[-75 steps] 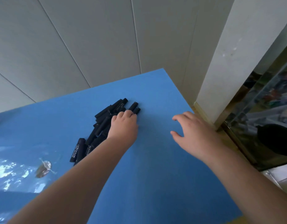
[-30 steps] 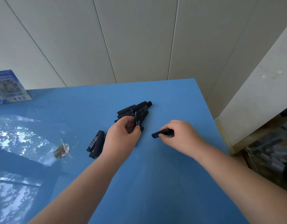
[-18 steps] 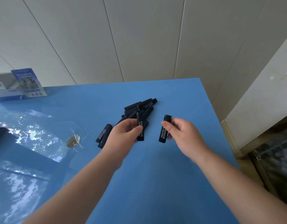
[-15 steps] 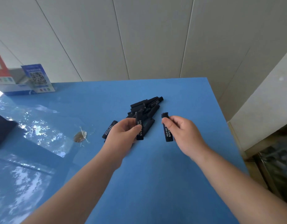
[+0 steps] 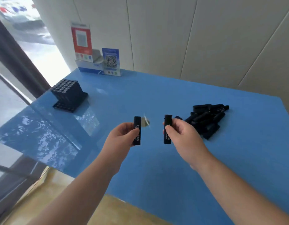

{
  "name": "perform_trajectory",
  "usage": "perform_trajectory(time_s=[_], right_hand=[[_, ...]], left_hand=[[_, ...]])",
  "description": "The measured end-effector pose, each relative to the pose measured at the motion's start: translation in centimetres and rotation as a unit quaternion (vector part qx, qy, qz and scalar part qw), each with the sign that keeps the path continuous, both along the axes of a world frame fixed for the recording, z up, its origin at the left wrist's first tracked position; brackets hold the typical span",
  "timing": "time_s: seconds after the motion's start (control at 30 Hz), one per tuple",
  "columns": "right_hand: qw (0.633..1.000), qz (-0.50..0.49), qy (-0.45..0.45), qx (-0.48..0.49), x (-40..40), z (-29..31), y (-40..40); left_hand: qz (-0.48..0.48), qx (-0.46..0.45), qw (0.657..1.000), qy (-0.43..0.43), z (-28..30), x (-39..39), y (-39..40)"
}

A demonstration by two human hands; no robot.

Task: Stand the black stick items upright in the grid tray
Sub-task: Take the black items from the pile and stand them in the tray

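left hand (image 5: pixel 122 135) pinches stick (image 5: pixel 137 131) upright | right hand (image 5: pixel 181 135) pinches second stick (image 5: pixel 167 129) upright, likely pre-oriented for slotting | grid tray (image 5: pixel 68 95) far left, partly filled, well apart | loose pile (image 5: pixel 205 119) lies right on blue table (image 5: pixel 156 168)

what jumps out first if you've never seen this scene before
Two hands hold one black stick each, upright, over the middle of the blue table: the left hand with the left stick, the right hand with the right stick. A pile of black sticks lies flat to the right. The black grid tray, already well filled, stands at the far left edge.
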State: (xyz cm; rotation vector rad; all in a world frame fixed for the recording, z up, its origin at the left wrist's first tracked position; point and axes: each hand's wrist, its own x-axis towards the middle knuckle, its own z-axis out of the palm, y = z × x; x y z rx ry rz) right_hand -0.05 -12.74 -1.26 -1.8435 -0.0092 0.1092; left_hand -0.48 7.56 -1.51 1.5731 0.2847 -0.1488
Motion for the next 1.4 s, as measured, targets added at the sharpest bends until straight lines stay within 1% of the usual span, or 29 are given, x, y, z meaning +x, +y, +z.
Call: perform_trajectory(time_s=[0.17, 0.27, 0.47, 0.6, 0.7, 0.83, 1.07, 1.23, 1.4], right_hand=[[0.999, 0.043, 0.002, 0.027, -0.5, -0.1, 9.4], [0.999, 0.037, -0.007, 0.032, -0.9, 0.2, 14.9], [0.999, 0.014, -0.009, 0.049, -1.3, -0.3, 24.4], [0.997, 0.043, 0.006, 0.057, -1.3, -0.8, 29.3], [0.997, 0.059, 0.003, 0.05, -0.3, -1.0, 31.5], [0.997, 0.044, -0.007, 0.059, 2.8, -1.4, 33.3], [0.997, 0.03, -0.008, 0.072, 9.5, -1.9, 37.1], [0.998, 0.014, -0.016, 0.06, 12.6, -1.9, 39.1], [0.995, -0.041, -0.05, 0.072, 14.8, -2.2, 40.9]], left_hand=[[0.015, 0.01, 1.0, -0.015, 0.6, -2.3, 9.2], [0.004, 0.009, 1.0, -0.028, 0.9, -3.1, 14.8], [0.005, -0.026, 0.998, -0.052, 0.7, -3.9, 23.9], [0.009, -0.009, 0.999, -0.053, 0.5, -3.6, 28.3], [0.013, 0.009, 0.999, -0.049, 0.3, -2.4, 30.4], [0.011, 0.053, 0.998, -0.041, -0.3, 0.4, 32.4], [0.033, 0.052, 0.997, -0.048, -0.6, 6.7, 36.2], [-0.014, 0.076, 0.997, -0.029, -0.8, 10.5, 38.2], [-0.036, 0.107, 0.993, -0.022, -1.9, 15.5, 40.1]])
